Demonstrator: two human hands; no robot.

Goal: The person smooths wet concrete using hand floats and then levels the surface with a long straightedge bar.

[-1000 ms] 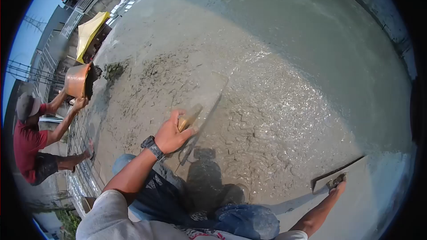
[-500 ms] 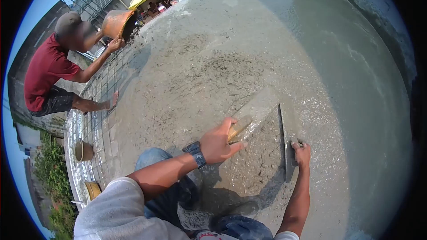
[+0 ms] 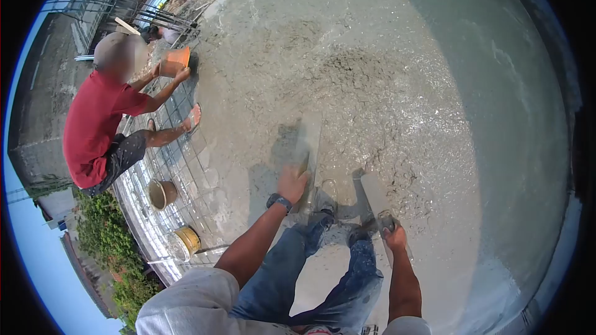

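Note:
My left hand, with a watch on the wrist, is closed round the handle of a long plastering trowel. Its blade is blurred and lies at the wet concrete. My right hand grips a second trowel, whose flat grey blade points up and away, close to the concrete in front of my feet. The handles are mostly hidden by my fingers. My legs in muddy jeans stand between the two arms.
At the left a co-worker in a red shirt squats on rebar mesh, holding an orange bucket. A grey-brown bucket and a yellowish bucket stand near the slab's left edge. Shadow covers the concrete at right.
My left hand has moved left with its trowel, and my right hand has come down and left. The co-worker has lowered the orange bucket. My view has shifted and I appear higher.

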